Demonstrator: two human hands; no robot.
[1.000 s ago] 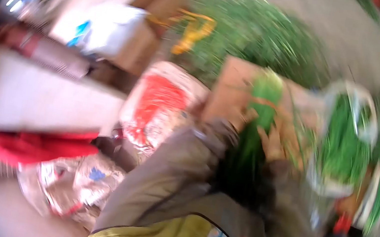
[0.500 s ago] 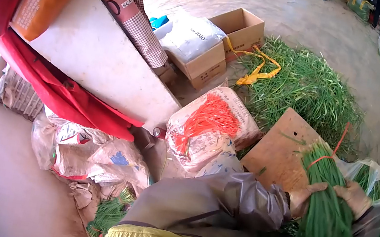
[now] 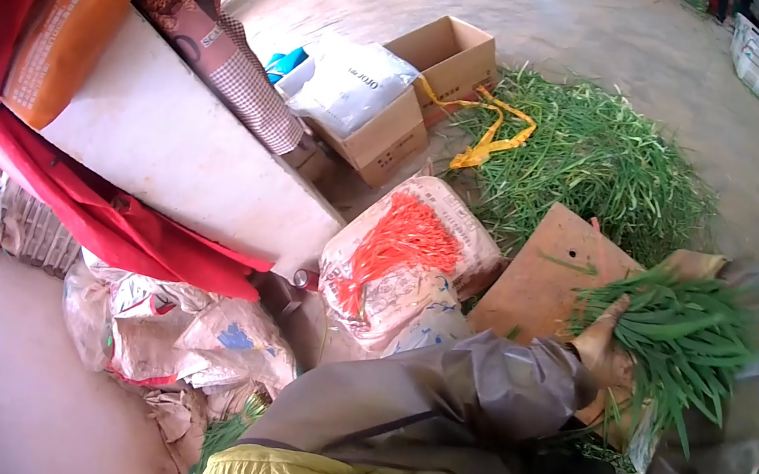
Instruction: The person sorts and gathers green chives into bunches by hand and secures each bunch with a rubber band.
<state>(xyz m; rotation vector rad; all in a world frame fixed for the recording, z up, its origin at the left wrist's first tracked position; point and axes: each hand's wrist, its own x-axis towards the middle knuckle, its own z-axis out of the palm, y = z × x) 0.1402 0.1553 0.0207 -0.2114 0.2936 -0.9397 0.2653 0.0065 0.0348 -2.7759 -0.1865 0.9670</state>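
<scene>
A bunch of Chinese chives (image 3: pixel 688 327) is over the wooden board (image 3: pixel 537 265), its long green leaf tips fanned toward the lower right. My left hand (image 3: pixel 597 338) is closed on the near left side of the bunch, with the thumb up against the leaves. My right hand (image 3: pixel 696 265) is at the far side of the bunch, blurred and partly hidden, so its fingers do not show. A bit of red band (image 3: pixel 595 223) shows at the board's far edge.
Beyond the board lies a heap of loose greens (image 3: pixel 595 163) with a yellow strap (image 3: pixel 492 145). Left of the board, a stuffed sack (image 3: pixel 480 245) carries red ties (image 3: pixel 409 242). Cardboard boxes (image 3: pixel 384 152) and a white panel (image 3: pixel 181 151) stand farther left.
The bunch has turned from hanging leaves-down to lying across the board, leaf tips rightward. My right hand has moved up to its far side. My left hand still grips it. The view has shifted slightly.
</scene>
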